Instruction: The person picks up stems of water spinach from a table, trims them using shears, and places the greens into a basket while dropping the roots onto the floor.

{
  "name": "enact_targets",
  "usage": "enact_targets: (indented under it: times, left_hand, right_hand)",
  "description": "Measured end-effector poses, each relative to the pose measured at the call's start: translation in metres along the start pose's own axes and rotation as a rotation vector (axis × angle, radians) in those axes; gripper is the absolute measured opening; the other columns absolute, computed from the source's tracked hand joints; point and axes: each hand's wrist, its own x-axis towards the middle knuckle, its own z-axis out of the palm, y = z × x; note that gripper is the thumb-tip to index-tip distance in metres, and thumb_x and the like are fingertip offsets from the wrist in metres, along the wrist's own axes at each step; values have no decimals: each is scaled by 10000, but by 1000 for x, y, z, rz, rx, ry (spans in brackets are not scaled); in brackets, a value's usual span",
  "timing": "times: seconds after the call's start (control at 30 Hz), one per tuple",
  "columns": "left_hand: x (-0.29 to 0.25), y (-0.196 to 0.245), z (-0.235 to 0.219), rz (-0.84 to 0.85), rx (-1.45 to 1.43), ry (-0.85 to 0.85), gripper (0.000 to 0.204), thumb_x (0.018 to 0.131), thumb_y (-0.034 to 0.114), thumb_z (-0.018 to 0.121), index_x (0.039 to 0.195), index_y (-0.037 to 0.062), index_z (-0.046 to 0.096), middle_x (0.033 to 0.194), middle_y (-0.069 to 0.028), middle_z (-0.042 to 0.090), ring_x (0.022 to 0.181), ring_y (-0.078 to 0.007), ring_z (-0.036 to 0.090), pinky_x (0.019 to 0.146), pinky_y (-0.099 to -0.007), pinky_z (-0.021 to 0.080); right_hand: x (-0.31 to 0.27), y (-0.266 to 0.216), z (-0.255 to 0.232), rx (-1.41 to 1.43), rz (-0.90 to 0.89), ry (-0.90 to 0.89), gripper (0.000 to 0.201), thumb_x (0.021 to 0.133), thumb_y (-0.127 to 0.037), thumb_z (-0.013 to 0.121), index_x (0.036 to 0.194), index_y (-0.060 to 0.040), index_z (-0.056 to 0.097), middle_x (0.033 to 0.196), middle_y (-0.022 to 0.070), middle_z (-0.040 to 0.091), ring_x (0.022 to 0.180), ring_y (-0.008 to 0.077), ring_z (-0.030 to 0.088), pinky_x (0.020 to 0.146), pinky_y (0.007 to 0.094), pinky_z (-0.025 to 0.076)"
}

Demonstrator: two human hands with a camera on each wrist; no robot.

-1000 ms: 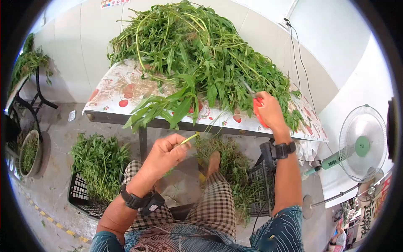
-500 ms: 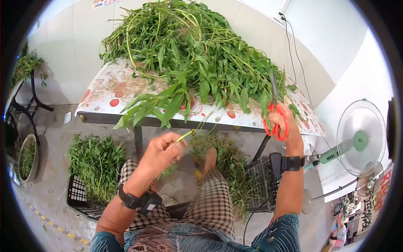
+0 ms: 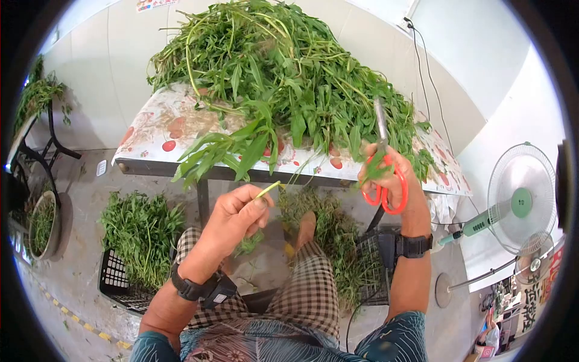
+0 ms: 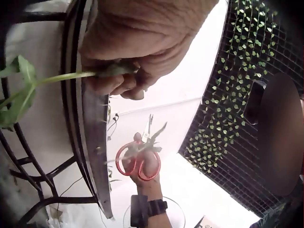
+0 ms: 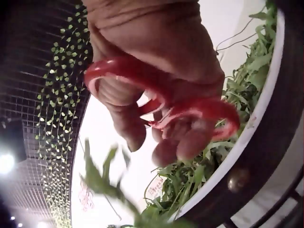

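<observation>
The left hand (image 3: 232, 220) pinches a thin green stem (image 3: 268, 189) in front of the table's near edge; in the left wrist view leaves (image 4: 21, 97) hang from this stem. Over the table's right front edge, the right hand (image 3: 399, 181) has its fingers through the red handles of scissors (image 3: 381, 123), blades pointing up and away. A small green sprig (image 3: 377, 170) lies at the right fingers. The right wrist view shows the red handles (image 5: 128, 73) round the thumb and fingers, with a blurred sprig (image 5: 111, 187) in front.
A large heap of leafy stems (image 3: 271, 66) covers much of the patterned table (image 3: 160, 130), some leaves overhanging its front. Below stand a black crate (image 3: 114, 271) of greens at left and another crate (image 3: 371, 259) at right. A fan (image 3: 520, 202) stands far right.
The right hand first drew back from the heap towards the right, then shifted slightly left; its scissors turned from pointing up-left to nearly upright. The left hand stays almost in place, still pinching a stem.
</observation>
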Motion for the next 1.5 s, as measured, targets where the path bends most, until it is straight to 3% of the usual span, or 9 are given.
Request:
enact_targets:
  times: [0.2,0.4,0.63,0.87,1.0,1.13,1.17,1.4,1.5]
  left_hand:
    - [16,14,-2,184,145,53,254,930,270,517,937,26,583,762,-24,569,577,-54,470,503,-205,387]
    - [68,19,4,391,301,28,235,938,197,489,990,-5,597,914,-46,591,722,-80,525,637,-230,457]
    - [66,13,1,204,425,73,207,920,172,531,977,-10,611,822,-25,608,652,-83,560,590,-226,482]
    - [66,19,4,190,486,94,204,916,164,529,960,-18,611,799,-36,603,602,-75,559,529,-222,485]
    - [66,18,5,194,496,105,202,917,165,524,958,-13,611,788,-42,597,587,-77,559,505,-225,483]
    - [66,20,7,203,526,111,199,917,164,522,949,-12,610,787,-41,594,589,-79,559,502,-225,486]
    - [67,18,6,201,526,110,199,917,163,520,945,-12,610,787,-39,594,585,-79,557,503,-225,487]
    - [69,14,4,202,503,105,203,918,171,516,928,-8,610,788,-30,593,586,-68,539,490,-221,474]
    - [67,18,6,155,489,108,213,919,185,516,927,-7,609,785,-29,591,583,-67,535,487,-222,471]
  right_hand:
    - [45,-14,-10,-492,-33,201,437,753,-141,633,1133,34,505,823,101,631,688,134,586,617,251,468]
    - [122,3,-45,-1038,-322,588,300,785,-174,585,1074,-94,591,957,161,648,883,309,623,751,378,475]
    - [167,-3,-45,-1306,-207,734,320,813,-157,540,1132,-152,525,963,148,650,902,357,609,744,445,475]
    - [163,27,-75,-1222,-225,636,254,811,-160,562,1064,-150,584,983,152,645,907,357,607,769,424,478]
    - [140,4,-106,-784,-318,581,377,765,-167,619,1109,-25,559,941,160,655,836,266,632,756,344,479]
    - [119,-29,-103,-939,-420,573,441,730,-67,636,1137,52,515,841,61,614,717,100,549,666,224,447]
    - [118,-34,-106,-1134,-476,631,335,816,-202,579,1120,-63,562,954,162,651,868,290,633,760,356,481]
    - [113,-84,-86,-1249,-620,951,286,847,-249,563,1120,-163,561,943,141,651,853,318,627,724,403,489]
    - [129,-52,-113,-1412,-351,820,310,841,-261,567,1138,-171,546,938,156,648,865,350,617,721,420,483]
